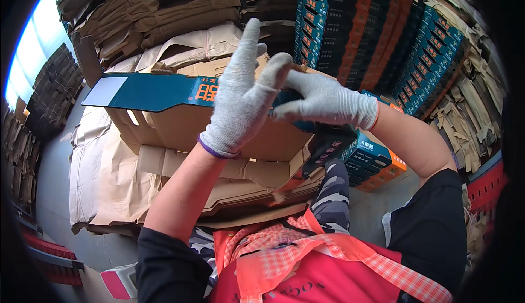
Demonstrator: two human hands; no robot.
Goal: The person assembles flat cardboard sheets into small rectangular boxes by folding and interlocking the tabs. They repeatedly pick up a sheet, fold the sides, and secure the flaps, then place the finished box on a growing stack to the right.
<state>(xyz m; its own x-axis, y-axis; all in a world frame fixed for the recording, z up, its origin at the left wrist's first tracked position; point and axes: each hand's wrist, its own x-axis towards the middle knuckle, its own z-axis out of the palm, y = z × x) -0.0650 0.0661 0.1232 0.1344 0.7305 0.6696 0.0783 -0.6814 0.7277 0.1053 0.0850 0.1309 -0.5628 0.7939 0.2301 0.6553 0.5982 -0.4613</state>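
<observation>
A partly folded cardboard box [150, 96], teal outside with orange print and bare brown inside, lies open before me on a pile of flat cardboard [112, 182]. Above its teal wall is my left hand [240, 95], in a grey-white knit glove with a purple cuff, fingers stretched and apart. Close by on the right, my right hand [328, 100] wears a similar glove with an orange cuff. Its thumb and fingers are spread near the box's upper edge, right beside the left hand's fingers. The hands overlap part of the wall, and the right fingertips are partly hidden.
Tall stacks of teal and orange boxes [311, 24] stand at the back right, with more teal boxes [372, 150] beside my knee. Bundled brown cardboard [164, 7] is piled behind. A pink-and-white object [120, 282] sits on the floor at lower left; red slatted racks [486, 185] flank me.
</observation>
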